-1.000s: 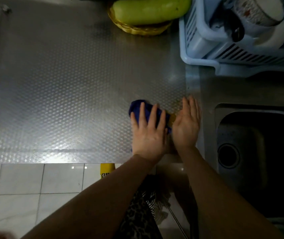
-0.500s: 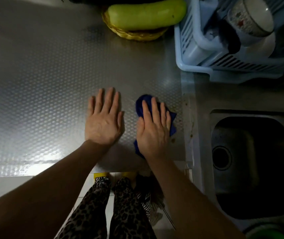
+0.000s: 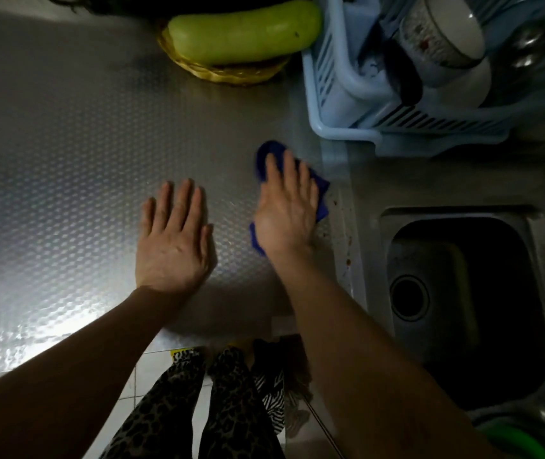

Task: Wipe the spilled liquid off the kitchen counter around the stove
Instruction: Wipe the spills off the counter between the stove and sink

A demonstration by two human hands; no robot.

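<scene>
- A blue dish rack (image 3: 340, 127) stands just beyond the cloth; a sink (image 3: 463, 293) lies to the right, a green gourd (image 3: 244, 31) in its basket (image 3: 218, 72) behind.
- The right hand (image 3: 286, 217) presses flat, fingers spread, on the blue cloth (image 3: 272, 152) at the counter (image 3: 66, 160) edge.
- The left hand (image 3: 173, 246) lies flat and empty, fingers together, beside it.

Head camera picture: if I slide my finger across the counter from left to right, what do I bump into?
Bare patterned counter → left hand, flat on the counter → right hand, pressing on the blue cloth → speckled counter edge → sink.
</scene>
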